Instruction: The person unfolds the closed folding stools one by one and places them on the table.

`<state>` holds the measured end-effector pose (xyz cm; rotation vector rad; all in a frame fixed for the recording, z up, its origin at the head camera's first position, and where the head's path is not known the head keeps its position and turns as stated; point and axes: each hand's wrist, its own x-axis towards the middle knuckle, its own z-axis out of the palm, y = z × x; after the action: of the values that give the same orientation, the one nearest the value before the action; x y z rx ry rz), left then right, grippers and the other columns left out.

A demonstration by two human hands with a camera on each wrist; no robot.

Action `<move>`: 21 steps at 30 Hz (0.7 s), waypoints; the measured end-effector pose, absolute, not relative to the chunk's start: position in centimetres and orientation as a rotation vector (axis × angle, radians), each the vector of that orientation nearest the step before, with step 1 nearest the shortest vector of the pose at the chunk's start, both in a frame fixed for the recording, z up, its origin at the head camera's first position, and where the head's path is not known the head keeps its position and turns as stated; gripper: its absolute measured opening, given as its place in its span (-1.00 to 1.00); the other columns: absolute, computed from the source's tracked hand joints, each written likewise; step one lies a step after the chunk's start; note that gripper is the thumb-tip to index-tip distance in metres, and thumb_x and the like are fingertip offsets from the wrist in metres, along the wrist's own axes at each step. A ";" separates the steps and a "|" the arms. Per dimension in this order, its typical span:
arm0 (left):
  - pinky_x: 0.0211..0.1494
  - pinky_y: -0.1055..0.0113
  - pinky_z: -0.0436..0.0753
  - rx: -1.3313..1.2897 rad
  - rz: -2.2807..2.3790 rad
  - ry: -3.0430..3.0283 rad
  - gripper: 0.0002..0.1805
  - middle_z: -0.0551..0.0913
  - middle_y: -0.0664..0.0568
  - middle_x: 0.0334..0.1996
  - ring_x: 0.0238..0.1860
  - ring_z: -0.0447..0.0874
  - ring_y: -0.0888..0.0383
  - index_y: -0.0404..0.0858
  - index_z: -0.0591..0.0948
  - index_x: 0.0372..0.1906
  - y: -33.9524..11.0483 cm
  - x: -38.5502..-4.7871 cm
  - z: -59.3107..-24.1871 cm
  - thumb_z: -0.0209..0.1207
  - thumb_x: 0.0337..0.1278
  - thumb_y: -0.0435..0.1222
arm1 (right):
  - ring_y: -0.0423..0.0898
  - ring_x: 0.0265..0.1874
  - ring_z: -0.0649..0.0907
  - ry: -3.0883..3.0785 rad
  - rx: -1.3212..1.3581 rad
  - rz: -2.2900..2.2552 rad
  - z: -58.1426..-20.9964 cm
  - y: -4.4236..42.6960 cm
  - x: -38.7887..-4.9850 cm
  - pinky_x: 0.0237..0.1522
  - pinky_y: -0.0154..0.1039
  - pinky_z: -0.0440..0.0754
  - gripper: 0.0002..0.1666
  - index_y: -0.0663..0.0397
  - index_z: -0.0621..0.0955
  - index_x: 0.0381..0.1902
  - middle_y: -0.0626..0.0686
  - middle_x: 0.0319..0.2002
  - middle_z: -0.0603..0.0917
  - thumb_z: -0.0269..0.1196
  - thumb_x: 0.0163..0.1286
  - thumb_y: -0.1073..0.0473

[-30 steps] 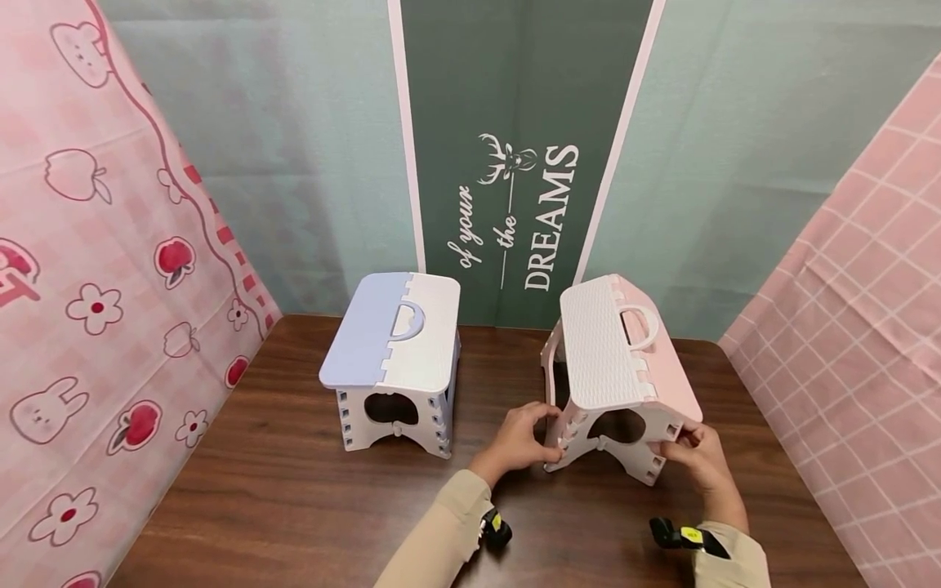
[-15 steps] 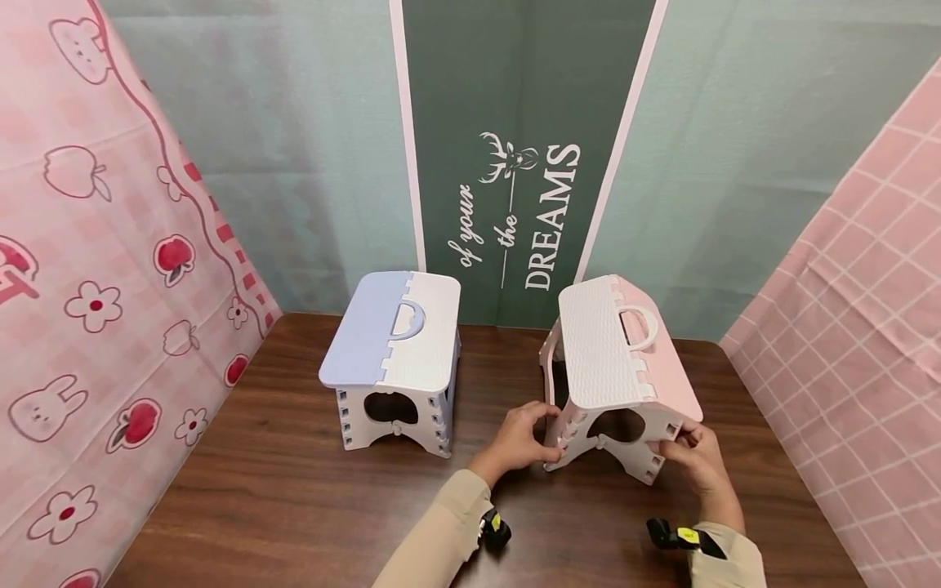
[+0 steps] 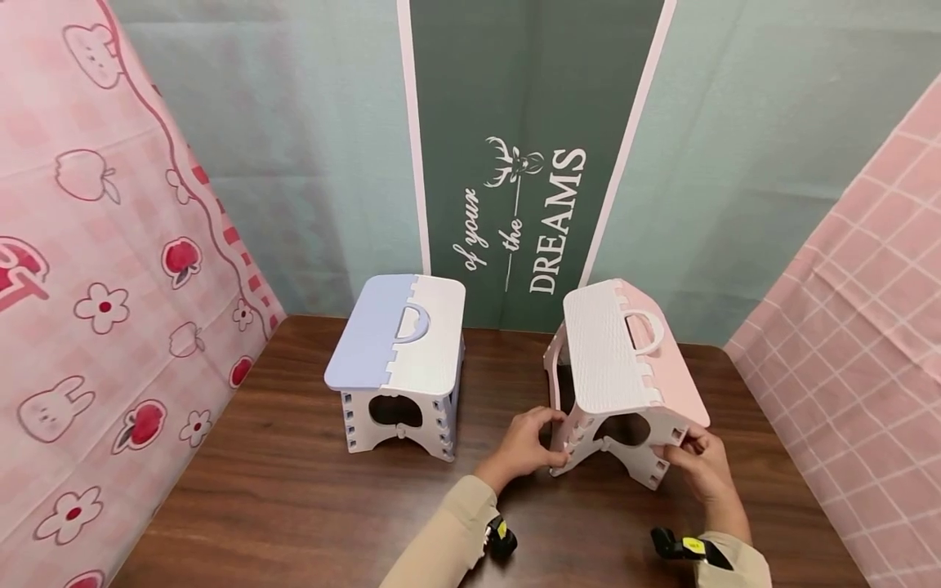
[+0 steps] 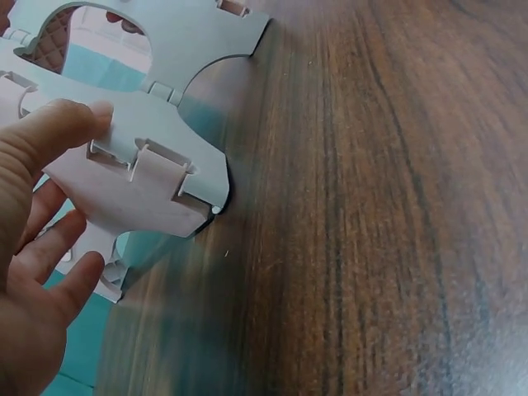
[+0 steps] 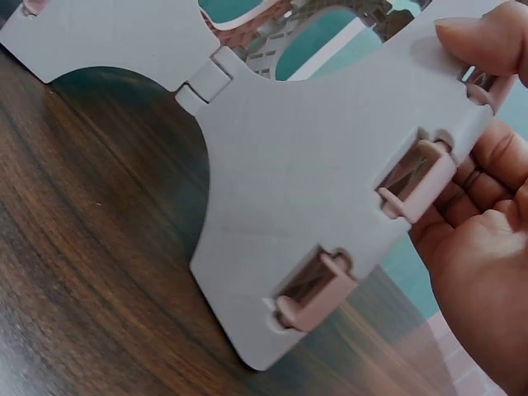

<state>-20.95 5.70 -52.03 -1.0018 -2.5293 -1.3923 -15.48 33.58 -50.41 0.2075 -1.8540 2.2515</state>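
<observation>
A pink-and-white folding step stool (image 3: 607, 351) stands on the right side of the table, its top bent along the hinge so the pink half slopes down. My left hand (image 3: 525, 445) pinches its left front leg edge, thumb on the white end panel (image 4: 194, 136) and fingers round the pink side. On the opposite edge my right hand (image 3: 702, 467) grips the leg, thumb on the front of the panel (image 5: 272, 157) and fingers behind. To the left a blue-and-white folding step stool (image 3: 434, 343) stands upright with its top flat; neither hand touches it.
Both stools rest on a dark wood-grain table (image 3: 294, 506). Behind it hangs a green cloth (image 3: 294, 163) with white lettering. Pink printed cloth (image 3: 110, 269) borders the left side and pink checked cloth (image 3: 867, 327) the right. A wrist camera (image 3: 502, 536) is strapped to the left sleeve.
The head view has shifted slightly. Both hands keep their hold on the pink-and-white stool, and its bent top looks the same.
</observation>
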 end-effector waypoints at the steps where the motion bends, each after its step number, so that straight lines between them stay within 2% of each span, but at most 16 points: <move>1: -0.05 0.52 0.43 -1.003 -1.394 -2.534 -0.45 0.60 0.06 -0.12 -0.11 0.56 0.14 -0.23 0.59 -0.03 5.8 -20.9 -52.0 0.45 -0.32 -0.29 | -0.26 -0.36 0.60 -1.888 0.184 2.216 -50.3 33.6 -15.4 -0.33 -0.42 0.53 -0.44 0.07 0.67 -0.27 -0.06 -0.37 0.67 0.08 -0.07 0.73; 10: -0.05 0.48 0.44 -1.014 -1.307 -2.577 -0.36 0.55 0.04 -0.05 -0.08 0.53 0.14 -0.25 0.54 0.04 5.9 -20.8 -51.3 0.47 -0.32 -0.25 | -0.29 -0.39 0.54 -2.176 0.024 1.927 -49.8 33.8 -14.7 -0.40 -0.45 0.50 -0.53 -0.02 0.64 -0.21 -0.15 -0.40 0.62 0.25 0.02 0.60; 12: -0.01 0.45 0.43 -1.024 -1.294 -2.570 -0.30 0.50 0.02 0.01 -0.05 0.51 0.12 -0.24 0.50 0.11 5.7 -20.7 -51.1 0.47 -0.32 -0.23 | -0.35 -0.38 0.54 -2.315 0.001 1.778 -49.3 33.7 -14.6 -0.40 -0.44 0.51 -0.60 0.05 0.60 -0.14 -0.15 -0.37 0.61 0.28 0.08 0.51; 15: 0.03 0.42 0.42 -1.042 -1.279 -2.570 -0.24 0.43 0.00 0.05 -0.01 0.48 0.10 -0.22 0.45 0.18 5.4 -20.4 -50.8 0.45 -0.29 -0.20 | -0.37 -0.30 0.54 -2.551 -0.018 1.472 -48.4 33.4 -14.1 -0.38 -0.43 0.53 -0.58 0.21 0.51 0.00 0.00 -0.24 0.62 0.31 0.16 0.34; 18: 0.00 0.43 0.43 -1.044 -1.253 -2.561 -0.31 0.48 0.02 0.01 -0.03 0.50 0.12 -0.21 0.48 0.14 5.1 -20.4 -50.3 0.39 -0.25 -0.18 | -0.17 -0.20 0.60 -2.718 -0.026 1.222 -47.3 33.2 -13.7 -0.31 -0.36 0.55 -0.46 0.33 0.44 0.08 0.24 -0.13 0.59 0.31 0.22 0.17; 20: -0.02 0.44 0.44 -1.042 -1.235 -2.560 -0.37 0.51 0.03 -0.02 -0.06 0.51 0.18 -0.22 0.52 0.11 4.9 -20.5 -49.8 0.37 -0.21 -0.16 | 0.02 -0.14 0.60 -2.772 -0.030 1.118 -46.6 33.1 -13.6 -0.26 -0.33 0.54 -0.44 0.34 0.45 0.08 0.31 -0.10 0.58 0.29 0.23 0.10; 21: -0.03 0.45 0.44 -1.040 -1.222 -2.558 -0.39 0.53 0.03 -0.04 -0.07 0.52 0.18 -0.22 0.53 0.09 4.8 -20.5 -49.5 0.36 -0.21 -0.16 | 0.13 -0.12 0.58 -2.783 -0.026 1.084 -46.3 33.1 -13.5 -0.21 -0.25 0.56 -0.44 0.36 0.46 0.07 0.33 -0.10 0.58 0.29 0.23 0.09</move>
<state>-20.50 4.78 -49.53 -1.0402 -2.5578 -1.2220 -13.51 33.07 -46.28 -0.0259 -2.7834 1.0842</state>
